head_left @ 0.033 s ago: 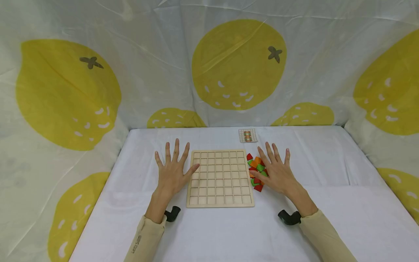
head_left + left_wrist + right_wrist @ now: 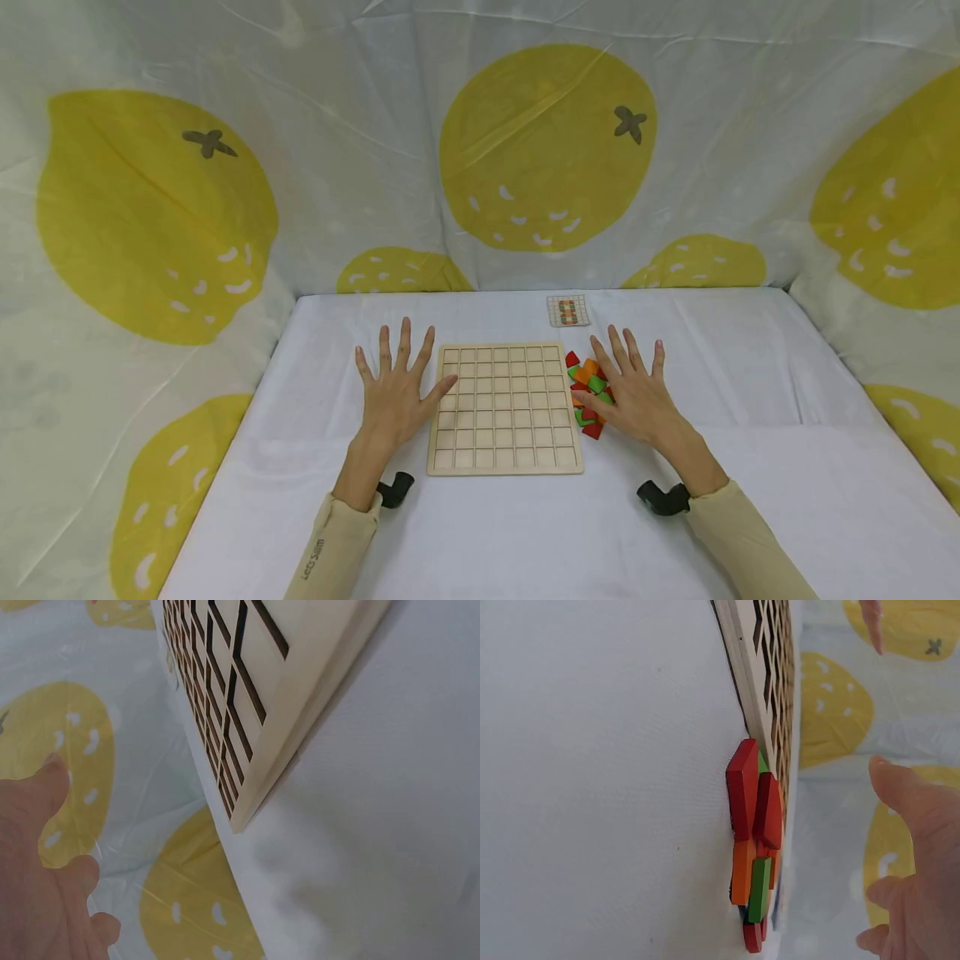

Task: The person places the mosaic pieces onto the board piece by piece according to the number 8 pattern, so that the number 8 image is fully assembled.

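Observation:
A square wooden grid board lies flat on the white cloth, its cells bare. My left hand hovers at its left side with fingers spread, the thumb overlapping the board's edge in the head view. Along the board's right side lies a pile of red, orange and green blocks. Over the pile's right part, my right hand spreads its fingers and holds nothing. The right wrist view shows the thin red block closest, at the board's corner, with the hand raised above the cloth.
Behind the board lies a small card printed with a grid and a coloured pattern. A lemon-print curtain hangs around the back and sides of the table. Dark curved pieces sit at both wrists.

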A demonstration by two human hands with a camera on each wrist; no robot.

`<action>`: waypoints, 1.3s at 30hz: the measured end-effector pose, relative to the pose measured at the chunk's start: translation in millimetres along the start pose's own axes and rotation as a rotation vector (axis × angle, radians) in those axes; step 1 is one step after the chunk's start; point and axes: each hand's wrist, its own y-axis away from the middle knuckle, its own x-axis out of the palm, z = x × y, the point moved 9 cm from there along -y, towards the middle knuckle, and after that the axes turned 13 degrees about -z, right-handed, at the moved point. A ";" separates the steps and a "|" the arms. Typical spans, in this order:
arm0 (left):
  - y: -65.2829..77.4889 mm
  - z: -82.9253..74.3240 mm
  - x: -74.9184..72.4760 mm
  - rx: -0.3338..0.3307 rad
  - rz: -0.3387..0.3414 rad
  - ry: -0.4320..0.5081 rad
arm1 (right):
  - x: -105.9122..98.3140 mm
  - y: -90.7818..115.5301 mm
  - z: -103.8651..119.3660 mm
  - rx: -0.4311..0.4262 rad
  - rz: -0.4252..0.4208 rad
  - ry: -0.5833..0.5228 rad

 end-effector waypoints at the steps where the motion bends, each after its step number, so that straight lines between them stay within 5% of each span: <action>1: 0.1 0.4 0.1 -0.002 0.002 0.000 | 0.3 -0.1 -0.1 0.000 0.001 0.000; 21: 1.0 11.4 7.9 -0.045 0.074 0.032 | 4.8 -0.2 -12.4 0.026 0.052 -0.085; 29: 3.1 16.9 12.5 -0.030 0.091 -0.024 | 10.8 -4.0 -22.8 0.063 0.088 -0.130; 39: 13.3 26.2 30.4 -0.098 0.324 -0.006 | 12.0 -6.5 -34.4 0.078 0.004 -0.140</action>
